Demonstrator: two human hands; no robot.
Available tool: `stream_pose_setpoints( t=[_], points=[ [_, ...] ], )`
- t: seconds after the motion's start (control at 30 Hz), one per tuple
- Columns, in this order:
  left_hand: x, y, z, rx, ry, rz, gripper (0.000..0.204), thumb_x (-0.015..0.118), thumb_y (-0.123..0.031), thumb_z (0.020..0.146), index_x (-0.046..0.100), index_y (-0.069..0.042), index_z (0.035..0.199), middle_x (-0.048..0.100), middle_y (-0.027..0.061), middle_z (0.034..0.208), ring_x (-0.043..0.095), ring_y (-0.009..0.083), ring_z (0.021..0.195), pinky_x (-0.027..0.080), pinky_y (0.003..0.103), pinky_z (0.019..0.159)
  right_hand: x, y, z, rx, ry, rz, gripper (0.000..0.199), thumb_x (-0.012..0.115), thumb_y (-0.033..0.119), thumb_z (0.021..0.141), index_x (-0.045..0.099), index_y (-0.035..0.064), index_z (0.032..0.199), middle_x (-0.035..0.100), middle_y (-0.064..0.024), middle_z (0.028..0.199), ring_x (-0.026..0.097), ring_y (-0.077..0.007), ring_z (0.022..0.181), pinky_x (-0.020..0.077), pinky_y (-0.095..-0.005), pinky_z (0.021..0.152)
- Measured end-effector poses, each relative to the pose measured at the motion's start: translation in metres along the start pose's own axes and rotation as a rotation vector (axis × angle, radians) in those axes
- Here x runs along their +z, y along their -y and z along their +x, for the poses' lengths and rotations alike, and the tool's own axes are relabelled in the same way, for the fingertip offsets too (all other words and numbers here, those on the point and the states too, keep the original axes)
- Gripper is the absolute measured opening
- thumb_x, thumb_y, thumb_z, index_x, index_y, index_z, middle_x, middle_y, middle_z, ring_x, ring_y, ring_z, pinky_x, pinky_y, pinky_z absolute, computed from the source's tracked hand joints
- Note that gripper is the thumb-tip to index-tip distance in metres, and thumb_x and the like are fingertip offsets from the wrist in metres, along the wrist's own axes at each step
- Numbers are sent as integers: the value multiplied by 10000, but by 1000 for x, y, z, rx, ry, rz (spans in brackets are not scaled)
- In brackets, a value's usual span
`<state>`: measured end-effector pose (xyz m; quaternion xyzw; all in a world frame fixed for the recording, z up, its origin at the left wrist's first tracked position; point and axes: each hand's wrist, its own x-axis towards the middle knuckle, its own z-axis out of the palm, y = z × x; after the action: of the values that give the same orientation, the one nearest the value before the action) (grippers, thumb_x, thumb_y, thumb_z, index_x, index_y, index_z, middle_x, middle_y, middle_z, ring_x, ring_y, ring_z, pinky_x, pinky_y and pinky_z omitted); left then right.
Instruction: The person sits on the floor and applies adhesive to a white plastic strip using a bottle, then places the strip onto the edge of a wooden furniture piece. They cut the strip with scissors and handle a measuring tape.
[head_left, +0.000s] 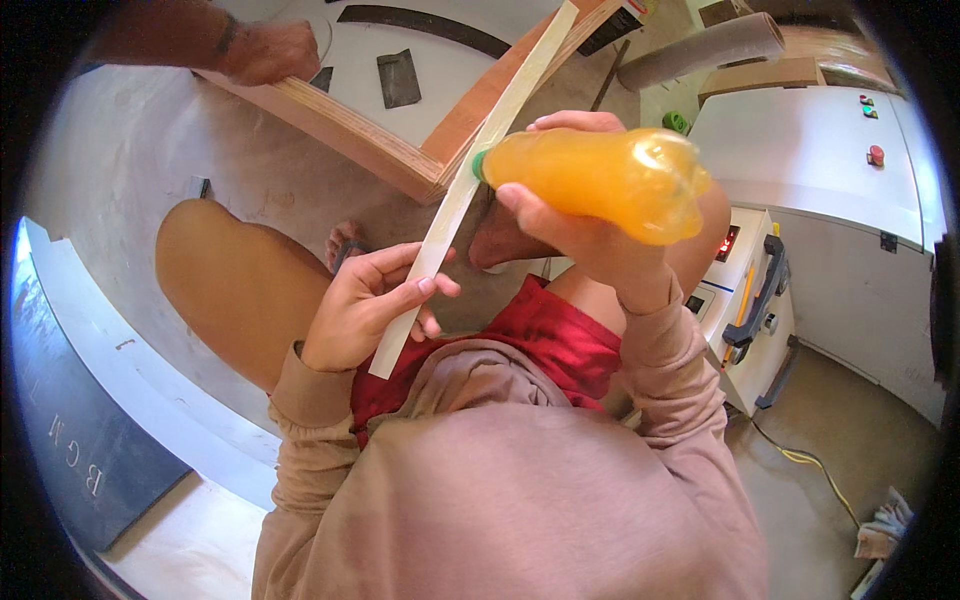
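Note:
A long pale narrow strip (517, 90) runs slantwise from my lap up to the far right, its upper part lying along the wooden frame. My left hand (370, 300) pinches its near end, thumb on top and fingers beneath. Wrapped in my right hand (570, 215) is a clear plastic bottle (600, 178) of yellow-orange liquid, tipped on its side. Its green cap end (479, 166) points left and meets the strip's face or hovers just over it; I cannot tell which. Whether any liquid is coming out does not show.
Beyond my knees stands a plywood-edged frame (340, 135); another person's hand (270, 52) rests on its left side. A dark flat piece (399, 79) lies inside. To the right are a white cabinet (800, 150), a small machine (745, 310) with a handle, and a roll (705, 52).

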<state>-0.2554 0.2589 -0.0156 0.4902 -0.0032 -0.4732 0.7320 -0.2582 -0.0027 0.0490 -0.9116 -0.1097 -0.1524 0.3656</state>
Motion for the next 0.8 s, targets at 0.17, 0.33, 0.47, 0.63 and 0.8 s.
stream_pose_setpoints(
  t=[0.17,0.33,0.47,0.63,0.8],
  points=[
    [0,1,4,31,-11,19,403,656,-149,1086,612,54,1431,771,86,1130,718,96,761,600,233,677,2,10,-12,-154,155,158,518,940,115,797,696,27,1245,768,-55,1027,763,-139,925,610,-275,817],
    [0,5,4,16,14,11,414,665,-160,1083,616,40,1442,772,82,1122,720,95,766,604,239,673,1,14,-9,1,84,33,498,917,91,820,680,3,1249,778,-67,997,768,-148,859,617,-272,794],
    [0,6,5,54,5,3,411,678,-170,1078,633,24,1438,772,79,1119,721,95,766,603,240,672,4,17,-7,-250,160,44,449,886,46,841,677,-4,1234,780,-74,998,767,-155,859,613,-273,795],
    [1,8,3,36,19,-34,412,689,-174,1073,642,28,1428,769,79,1115,727,99,773,604,242,676,11,31,-16,88,61,201,462,906,73,805,687,6,1206,772,-72,954,762,-156,835,613,-276,770],
    [1,13,4,54,-14,-21,401,688,-145,1066,648,33,1423,769,83,1106,735,108,781,601,245,675,-6,39,-22,123,8,180,399,919,112,794,716,7,1121,766,-75,988,739,-145,825,603,-273,772]
  ],
)
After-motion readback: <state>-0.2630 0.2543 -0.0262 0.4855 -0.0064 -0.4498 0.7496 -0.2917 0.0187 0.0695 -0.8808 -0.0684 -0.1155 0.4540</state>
